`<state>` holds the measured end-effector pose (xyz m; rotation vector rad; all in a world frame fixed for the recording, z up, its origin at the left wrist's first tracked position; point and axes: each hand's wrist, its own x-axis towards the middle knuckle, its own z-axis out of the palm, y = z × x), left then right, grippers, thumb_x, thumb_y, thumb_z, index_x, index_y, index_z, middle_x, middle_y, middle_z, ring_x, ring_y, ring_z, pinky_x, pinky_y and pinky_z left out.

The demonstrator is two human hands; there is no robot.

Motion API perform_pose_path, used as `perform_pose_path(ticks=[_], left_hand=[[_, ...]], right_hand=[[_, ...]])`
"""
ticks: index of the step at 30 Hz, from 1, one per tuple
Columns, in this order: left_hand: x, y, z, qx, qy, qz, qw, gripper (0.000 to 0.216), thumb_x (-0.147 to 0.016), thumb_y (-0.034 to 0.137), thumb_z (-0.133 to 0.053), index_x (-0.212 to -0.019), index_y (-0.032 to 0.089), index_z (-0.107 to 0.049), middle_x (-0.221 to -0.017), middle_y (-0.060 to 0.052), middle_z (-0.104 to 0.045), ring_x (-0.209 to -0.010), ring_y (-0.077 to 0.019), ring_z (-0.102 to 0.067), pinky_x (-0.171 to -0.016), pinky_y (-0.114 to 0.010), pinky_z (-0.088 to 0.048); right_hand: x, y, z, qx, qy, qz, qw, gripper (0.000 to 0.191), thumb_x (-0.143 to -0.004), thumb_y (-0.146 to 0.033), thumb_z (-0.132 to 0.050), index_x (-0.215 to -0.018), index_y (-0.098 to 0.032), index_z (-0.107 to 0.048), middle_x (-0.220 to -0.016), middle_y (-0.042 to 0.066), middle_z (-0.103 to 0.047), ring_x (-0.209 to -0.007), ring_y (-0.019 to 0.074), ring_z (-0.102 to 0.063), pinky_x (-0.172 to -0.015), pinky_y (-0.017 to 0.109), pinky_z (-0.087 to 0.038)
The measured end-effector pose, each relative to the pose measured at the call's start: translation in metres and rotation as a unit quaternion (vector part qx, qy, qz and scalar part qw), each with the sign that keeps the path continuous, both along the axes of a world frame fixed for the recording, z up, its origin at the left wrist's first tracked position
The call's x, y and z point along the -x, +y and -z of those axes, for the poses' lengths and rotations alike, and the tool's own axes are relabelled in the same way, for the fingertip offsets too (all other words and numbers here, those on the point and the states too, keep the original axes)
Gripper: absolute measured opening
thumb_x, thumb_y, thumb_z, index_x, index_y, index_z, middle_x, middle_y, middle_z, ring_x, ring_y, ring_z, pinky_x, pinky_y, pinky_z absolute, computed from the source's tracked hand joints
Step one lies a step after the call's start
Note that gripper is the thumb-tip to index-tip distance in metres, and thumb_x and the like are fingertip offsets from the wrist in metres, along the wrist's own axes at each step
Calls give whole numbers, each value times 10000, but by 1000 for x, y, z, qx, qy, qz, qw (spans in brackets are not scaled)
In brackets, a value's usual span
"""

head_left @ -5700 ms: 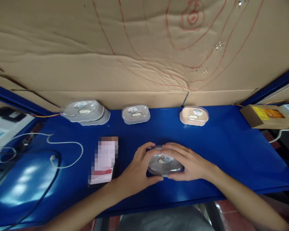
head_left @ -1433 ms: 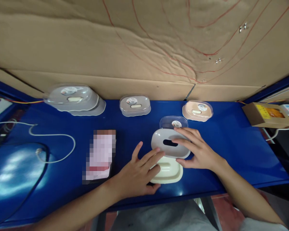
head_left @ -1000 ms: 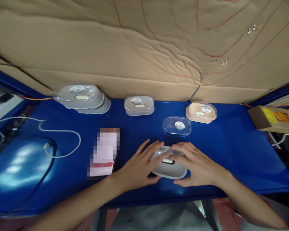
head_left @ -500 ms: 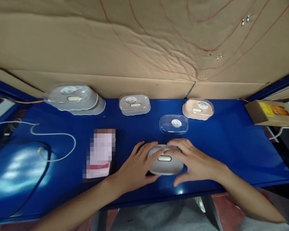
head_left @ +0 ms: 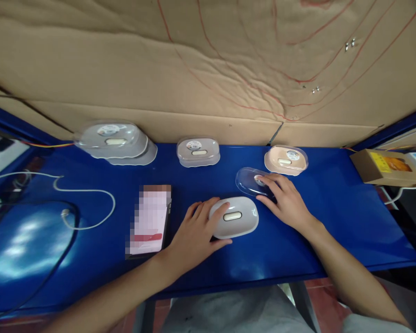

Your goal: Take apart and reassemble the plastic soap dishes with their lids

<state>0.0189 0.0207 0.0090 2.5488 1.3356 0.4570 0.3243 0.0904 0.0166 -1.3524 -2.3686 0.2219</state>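
Note:
A light grey oval dish (head_left: 242, 226) with a cream oblong inset sits on the blue table in front of me. My left hand (head_left: 203, 226) grips its left end, index finger over the top and thumb along the near side. Farther back and to the right lies a clear oval lid (head_left: 245, 181) with a round white label. My right hand (head_left: 286, 196) has hold of that lid's right end, fingertips at the label and thumb by the near edge. Part of the lid is hidden under these fingers.
A peach lidded dish (head_left: 286, 161), a grey lidded dish (head_left: 198, 152) and stacked grey dishes (head_left: 116, 143) line the back. At left are a phone (head_left: 150, 219), a white cable (head_left: 100, 190) and a black cable (head_left: 60, 254). A cardboard box (head_left: 370, 167) stands at right.
My right hand has left the grey dish and reached back to the clear lid, whose right end now looks turned toward me. My left hand stays on the dish, which has shifted slightly.

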Motion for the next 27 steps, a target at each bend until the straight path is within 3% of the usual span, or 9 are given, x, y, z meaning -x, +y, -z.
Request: perform_pose_path(ticks=[4, 10, 17, 21, 24, 27], left_hand=[[0, 0, 5, 8, -39, -34, 999, 1023, -754, 439, -927, -1559, 224, -333, -1479, -191, -560, -1276, -408, -612, -1048, -574, -515], [0, -2, 18, -12, -91, -70, 993, 1155, -824, 430, -876, -1649, 254, -86, -1604, -257, -411, -1417, -453, -518, -1063, -625, -508], [2, 1, 21, -13, -104, -43, 994, 1093, -859, 426, -847, -1656, 272, -115, -1598, -252, -430, -1413, -446, -526, -1063, -628, -517], [3, 3, 19, 7, -109, -29, 994, 1116, -843, 385, -869, -1665, 290, -121, -1564, -219, -480, -1429, -414, -515, -1106, -615, -497], [3, 3, 18, 25, -117, -28, 992, 1112, -846, 385, -866, -1668, 307, -120, -1566, -211, -479, -1434, -412, -508, -1110, -628, -493], [3, 2, 18, 30, -129, -27, 991, 1089, -855, 374, -857, -1666, 307, -133, -1567, -213, -473, -1430, -413, -511, -1110, -634, -494]], right_hand=[[3, -6, -9, 35, 61, -83, 994, 490, -1066, -382, -565, -1542, -339, -461, -1420, 104, -623, -1334, 309, -589, -1124, 542, -509], [18, -23, -4, 29, 33, -207, 977, 560, -1030, -425, -641, -1540, -273, -466, -1439, 134, -621, -1362, 309, -575, -1110, 516, -520], [34, -35, -2, -20, -9, -229, 973, 498, -1052, -371, -607, -1512, -200, -520, -1430, 147, -640, -1360, 309, -568, -1123, 530, -493], [35, -36, -1, -44, -15, -217, 975, 459, -1058, -316, -597, -1504, -223, -542, -1441, 135, -641, -1439, 330, -502, -1189, 612, -413], [32, -35, 1, -3, -13, -223, 975, 513, -1051, -347, -610, -1544, -256, -502, -1606, 148, -480, -1580, 358, -299, -1232, 658, -349], [28, -32, 4, 34, 15, -244, 969, 553, -1044, -338, -620, -1567, -248, -467, -1672, 156, -363, -1617, 344, -204, -1238, 593, -390]])
